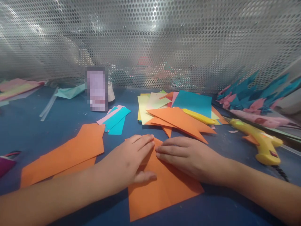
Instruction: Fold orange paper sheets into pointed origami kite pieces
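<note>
An orange sheet of paper point(152, 201) lies at the front middle of the blue table, with a faint crease down it. My left hand point(138, 157) rests on the sheet's upper left part, fingers stretched out and thumb apart. On its upper right part lies my right hand point(188, 157), flat, its fingertips close to those of the left. The sheet's far edge is partly hidden under both hands. Left of my left hand are other orange paper pieces point(77, 147). Just beyond my right hand, pointed orange pieces point(174, 121) overlap one another.
A yellow glue gun point(265, 141) lies at the right, its cord trailing forward. A yellow cutter point(199, 117) rests on stacked colored paper point(192, 102). Blue and pink strips point(117, 121) lie mid-table. A blurred upright phone-like object point(97, 89) stands before a perforated metal panel point(150, 40).
</note>
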